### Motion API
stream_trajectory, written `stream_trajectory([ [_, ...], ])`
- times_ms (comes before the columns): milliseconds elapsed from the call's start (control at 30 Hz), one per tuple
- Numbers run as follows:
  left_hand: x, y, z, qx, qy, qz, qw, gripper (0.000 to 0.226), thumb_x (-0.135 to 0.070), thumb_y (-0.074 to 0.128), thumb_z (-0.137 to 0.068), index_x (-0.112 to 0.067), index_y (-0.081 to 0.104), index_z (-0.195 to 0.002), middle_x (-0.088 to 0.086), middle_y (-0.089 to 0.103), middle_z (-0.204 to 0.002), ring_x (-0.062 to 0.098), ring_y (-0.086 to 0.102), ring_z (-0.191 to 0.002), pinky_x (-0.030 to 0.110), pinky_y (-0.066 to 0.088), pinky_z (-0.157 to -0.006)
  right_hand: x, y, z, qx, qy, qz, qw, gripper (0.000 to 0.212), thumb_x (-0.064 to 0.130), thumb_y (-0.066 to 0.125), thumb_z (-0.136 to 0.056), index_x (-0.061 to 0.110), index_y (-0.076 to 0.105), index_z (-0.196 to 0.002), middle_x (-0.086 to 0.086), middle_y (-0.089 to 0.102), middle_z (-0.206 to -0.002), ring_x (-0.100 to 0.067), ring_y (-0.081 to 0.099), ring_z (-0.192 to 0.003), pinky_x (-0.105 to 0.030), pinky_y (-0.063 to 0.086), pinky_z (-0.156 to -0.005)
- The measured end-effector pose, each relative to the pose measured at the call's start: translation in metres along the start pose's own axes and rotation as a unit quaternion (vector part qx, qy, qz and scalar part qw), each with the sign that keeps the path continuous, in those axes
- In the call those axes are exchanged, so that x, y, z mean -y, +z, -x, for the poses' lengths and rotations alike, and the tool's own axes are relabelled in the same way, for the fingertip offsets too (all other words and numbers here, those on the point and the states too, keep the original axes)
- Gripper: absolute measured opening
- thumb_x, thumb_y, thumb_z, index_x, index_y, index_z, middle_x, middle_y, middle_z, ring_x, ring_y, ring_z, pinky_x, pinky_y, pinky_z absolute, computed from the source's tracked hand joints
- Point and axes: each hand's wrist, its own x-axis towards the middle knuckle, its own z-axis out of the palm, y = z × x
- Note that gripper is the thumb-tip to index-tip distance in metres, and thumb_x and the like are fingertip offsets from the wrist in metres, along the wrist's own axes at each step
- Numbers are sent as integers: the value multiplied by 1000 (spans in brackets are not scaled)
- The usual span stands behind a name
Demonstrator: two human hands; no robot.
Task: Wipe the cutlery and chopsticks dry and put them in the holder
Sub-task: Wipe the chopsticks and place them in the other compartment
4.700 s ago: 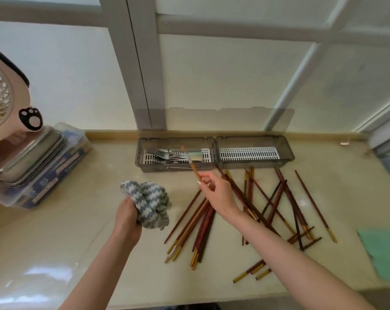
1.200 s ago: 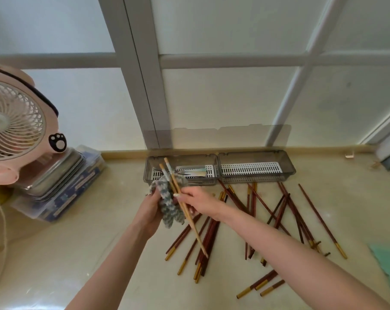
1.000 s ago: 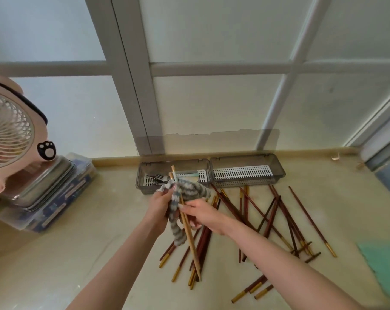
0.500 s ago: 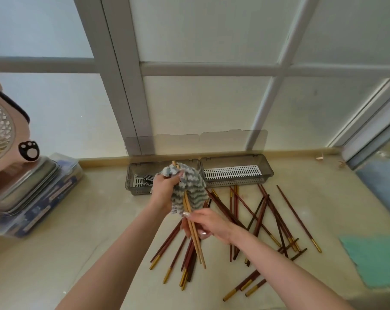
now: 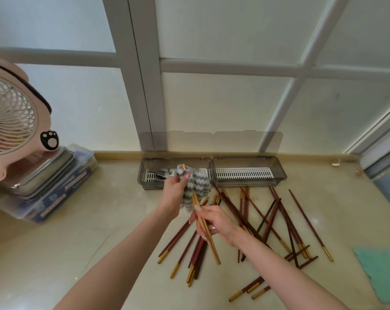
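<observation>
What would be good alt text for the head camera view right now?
A person's left hand wraps a grey-and-white cloth around light wooden chopsticks that the right hand holds, above dark red chopsticks scattered on a beige counter. Behind is a two-compartment holder, forks in its left compartment.

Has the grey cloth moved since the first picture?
Yes. The cloth has risen from the counter's near side to just in front of the holder, now wrapped around the chopsticks.

Frosted window (image 5: pixel 223 104) with grey-white frame (image 5: pixel 142 86) behind beige glossy counter (image 5: pixel 77 242). Diffuse daylight. Pink desk fan (image 5: pixel 8 117) far left, on stacked containers (image 5: pixel 48 182).
</observation>
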Motion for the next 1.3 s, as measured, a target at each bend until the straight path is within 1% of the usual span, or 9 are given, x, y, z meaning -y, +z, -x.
stream_trajectory([
  [200, 19, -12, 3, 22, -33, -78, 996, 12, -8, 60, -87, 1, 57, -80, 11, 64, -77, 23, 65, -73, 23, 49, -58, 14, -12, -3, -8, 72, 97, 993, 40, 44, 49, -92, 8, 66, -88, 5, 61, -56, -4, 51, -44, -11, 38, -43],
  [267, 19, -15, 1, 20, -36, -117, 992, 17, -11, 64, -84, 2, 57, -77, 11, 64, -73, 19, 64, -67, 22, 49, -56, 24, -23, -9, -111, 59, 151, 980, 42, 48, 53, -88, 8, 67, -92, 8, 61, -58, 0, 45, -40, -10, 33, -42],
  [333, 17, -15, -1, 47, -28, -172, 984, 22, -16, 67, -81, 5, 58, -83, 11, 67, -78, 21, 66, -72, 26, 52, -62, 35, -32, -18, -220, -3, 108, 970, 31, 41, 59, -88, 13, 66, -96, 0, 66, -79, -4, 46, -48, -14, 37, -46],
  [400, 16, -11, 0, 90, -16, -235, 968, 27, -19, 67, -82, 6, 58, -87, 12, 68, -84, 21, 67, -77, 28, 55, -69, 48, -34, -26, -217, -35, 50, 974, 20, 31, 63, -88, 17, 64, -102, -3, 66, -89, -9, 52, -56, -19, 43, -51],
  [533, 15, -2, 4, 122, 9, -311, 942, 29, -27, 57, -90, -7, 52, -70, 7, 58, -72, 17, 56, -66, 27, 49, -65, 53, -34, -34, -194, -18, 5, 981, 12, 3, 66, -85, 2, 67, -97, -5, 62, -72, -10, 56, -53, -19, 47, -49],
  [833, 15, 8, -6, 164, 3, -401, 901, 34, -32, 44, -96, -10, 52, -71, 6, 49, -72, 18, 46, -68, 23, 39, -62, 65, -135, -32, -402, 9, -95, 911, 12, 1, 65, -85, 1, 64, -96, -11, 65, -79, -14, 62, -59, -16, 52, -49],
  [933, 17, 7, -8, 159, -12, -390, 907, 32, -26, 43, -97, -10, 53, -72, 6, 49, -70, 18, 46, -67, 25, 39, -64, 55, -170, -26, -451, 16, -163, 878, 13, -1, 67, -83, -1, 64, -96, -11, 64, -78, -16, 64, -62, -15, 51, -47],
  [1100, 19, -16, -4, 47, -48, -209, 976, 26, -18, 46, -96, 3, 59, -92, 15, 65, -86, 28, 64, -83, 28, 49, -64, 26, -225, -8, -557, -3, -317, 768, 16, -10, 65, -81, -4, 54, -71, -19, 61, -78, -18, 65, -49, -22, 56, -51],
  [1300, 11, -20, 9, 19, -81, -71, 994, 11, -11, 49, -94, -5, 56, -99, 15, 68, -94, 26, 67, -84, 32, 55, -62, 11, -251, -35, -606, 18, -302, 736, 9, -3, 69, -81, -6, 62, -86, -20, 67, -83, -21, 69, -64, -18, 55, -49],
])
